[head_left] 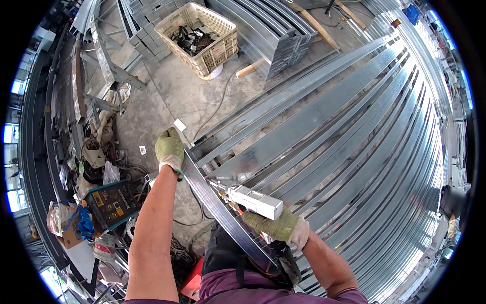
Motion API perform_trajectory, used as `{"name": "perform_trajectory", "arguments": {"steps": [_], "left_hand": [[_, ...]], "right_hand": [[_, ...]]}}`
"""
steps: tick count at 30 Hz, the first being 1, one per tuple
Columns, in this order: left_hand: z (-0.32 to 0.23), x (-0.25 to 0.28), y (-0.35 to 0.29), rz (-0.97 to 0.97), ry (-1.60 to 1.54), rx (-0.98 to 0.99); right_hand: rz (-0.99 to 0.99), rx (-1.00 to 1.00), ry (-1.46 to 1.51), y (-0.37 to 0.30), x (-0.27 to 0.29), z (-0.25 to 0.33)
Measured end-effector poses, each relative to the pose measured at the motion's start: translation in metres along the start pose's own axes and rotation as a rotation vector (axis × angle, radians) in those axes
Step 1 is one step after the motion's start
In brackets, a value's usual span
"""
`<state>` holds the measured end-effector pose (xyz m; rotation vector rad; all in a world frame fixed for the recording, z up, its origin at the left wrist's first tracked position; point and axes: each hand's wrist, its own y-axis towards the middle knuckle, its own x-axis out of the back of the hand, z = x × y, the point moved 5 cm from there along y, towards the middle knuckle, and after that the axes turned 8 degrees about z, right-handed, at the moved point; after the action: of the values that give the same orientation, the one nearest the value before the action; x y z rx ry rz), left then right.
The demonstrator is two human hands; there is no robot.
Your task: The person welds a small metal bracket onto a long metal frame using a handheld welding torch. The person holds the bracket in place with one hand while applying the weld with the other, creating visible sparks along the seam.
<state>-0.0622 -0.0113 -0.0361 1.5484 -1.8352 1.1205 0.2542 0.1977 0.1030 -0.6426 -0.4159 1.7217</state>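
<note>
My left hand [169, 148], in a green work glove, rests on the near end of a long galvanized steel channel [223, 213] that crosses in front of me. My right hand [281, 226], also gloved, grips a white welding torch [253, 200]. The torch nozzle [218, 181] points left and sits against the channel where it meets the long steel beams [314, 126]. These beams lie side by side and run away to the upper right.
A beige plastic crate [200, 35] with dark metal pieces stands on the concrete floor at the top. Stacked steel profiles [273, 30] lie beside it. A welding machine [111, 202] with cables sits at the lower left among clutter. Another person [453, 213] stands at the far right.
</note>
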Motion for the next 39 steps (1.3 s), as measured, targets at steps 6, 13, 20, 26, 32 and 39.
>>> {"name": "perform_trajectory", "arguments": {"steps": [6,13,20,26,32,39], "left_hand": [[-0.008,0.003,-0.004,0.099,0.028,0.075],[-0.011,0.005,-0.007,0.089,0.048,0.055],[-0.008,0.004,-0.004,0.089,0.073,0.046],[-0.013,0.006,-0.007,0.096,0.060,0.048],[-0.011,0.006,-0.006,0.107,0.050,0.055],[-0.017,0.008,-0.010,0.100,0.040,0.055]], "right_hand": [[0.003,0.105,-0.058,0.005,-0.002,-0.020],[0.005,0.047,-0.045,0.007,-0.001,-0.028],[0.020,0.058,0.073,0.003,-0.002,-0.037],[-0.004,0.111,-0.058,0.002,-0.001,-0.034],[-0.008,0.003,-0.046,0.002,-0.001,-0.033],[0.005,0.033,0.015,-0.001,-0.002,-0.036]]}}
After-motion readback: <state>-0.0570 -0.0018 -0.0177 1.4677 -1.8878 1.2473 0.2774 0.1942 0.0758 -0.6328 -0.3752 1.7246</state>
